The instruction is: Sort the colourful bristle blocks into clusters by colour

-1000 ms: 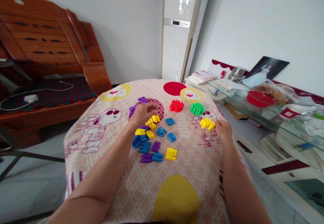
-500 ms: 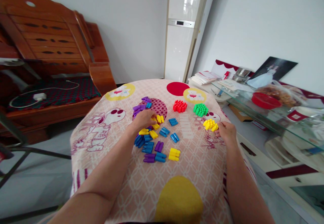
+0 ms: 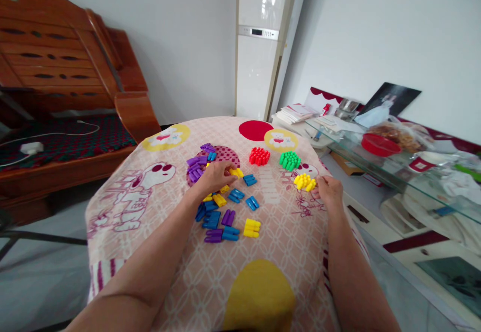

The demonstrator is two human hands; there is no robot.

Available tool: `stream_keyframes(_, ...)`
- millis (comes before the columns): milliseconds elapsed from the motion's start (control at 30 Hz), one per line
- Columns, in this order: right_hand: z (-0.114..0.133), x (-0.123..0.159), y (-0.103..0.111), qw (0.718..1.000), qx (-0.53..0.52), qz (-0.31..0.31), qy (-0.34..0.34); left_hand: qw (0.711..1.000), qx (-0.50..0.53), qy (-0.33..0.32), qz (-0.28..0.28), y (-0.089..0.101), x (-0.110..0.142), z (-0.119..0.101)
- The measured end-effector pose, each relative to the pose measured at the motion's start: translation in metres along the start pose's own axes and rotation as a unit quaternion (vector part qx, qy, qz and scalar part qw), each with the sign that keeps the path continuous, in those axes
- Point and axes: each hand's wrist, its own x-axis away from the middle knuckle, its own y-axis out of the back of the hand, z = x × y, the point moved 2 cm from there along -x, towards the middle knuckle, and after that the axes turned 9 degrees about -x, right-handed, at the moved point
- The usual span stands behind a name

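Note:
My left hand (image 3: 219, 176) reaches over the heap, its fingers closed at a yellow bullet-shaped plastic block (image 3: 236, 172). Around and below it lie purple blocks (image 3: 197, 161), blue blocks (image 3: 212, 219) and more yellow blocks (image 3: 219, 200), partly hidden by the hand and forearm. At the right side of the table, my right hand (image 3: 329, 190) has its fingertips pinched on a yellow block (image 3: 311, 186) at the edge of a yellow cluster (image 3: 301, 181). A green cluster (image 3: 289, 160) and a red cluster (image 3: 259, 156) of upright blocks stand behind it.
A patterned cloth covers the round table (image 3: 180, 282). Loose blue blocks (image 3: 252, 203) and a yellow one (image 3: 251, 228) lie mid-table. To the right, a glass-topped cabinet (image 3: 353, 146) carries a red bowl (image 3: 380, 144) and papers. A wooden bench (image 3: 71, 71) stands left.
The view has turned slightly right, so everything sits further left. My left hand has shifted rightward over the yellow blocks. My right hand stays at the yellow cluster's edge.

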Motion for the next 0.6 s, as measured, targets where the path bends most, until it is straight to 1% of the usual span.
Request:
stream_keyframes(100, -0.001, -0.003, 0.003, 0.999, -0.003, -0.033, 0.009, 0.994, 0.104, -0.02, 0.016, -0.001, 0.001, -0.017)
stream_keyframes(167, -0.001, -0.004, 0.004, 0.999, 0.005, -0.039, 0.019, 0.989, 0.134, -0.038, 0.045, -0.009, 0.002, -0.03)
stream_keyframes(233, 0.0, -0.004, 0.004, 0.999, 0.014, -0.04, 0.027, 0.988, 0.13, -0.044, 0.071, -0.02, 0.003, -0.042)
stream_keyframes(300, 0.002, -0.004, 0.004, 0.999, 0.018, -0.04, 0.028, 0.99, 0.1, -0.056, 0.082, -0.031, 0.001, -0.055)
stream_keyframes(433, 0.004, -0.002, 0.004, 0.999, 0.021, -0.042, 0.022, 0.991, 0.024, -0.115, 0.066, -0.042, -0.01, -0.082)
stream_keyframes(533, 0.004, -0.002, 0.003, 0.999, 0.021, -0.042, 0.02, 0.984, 0.05, -0.15, 0.078, -0.047, -0.024, -0.106)
stream_keyframes(600, 0.003, -0.002, 0.002, 0.999, 0.02, -0.04, 0.022, 0.981, 0.077, -0.161, 0.077, -0.052, -0.035, -0.122)
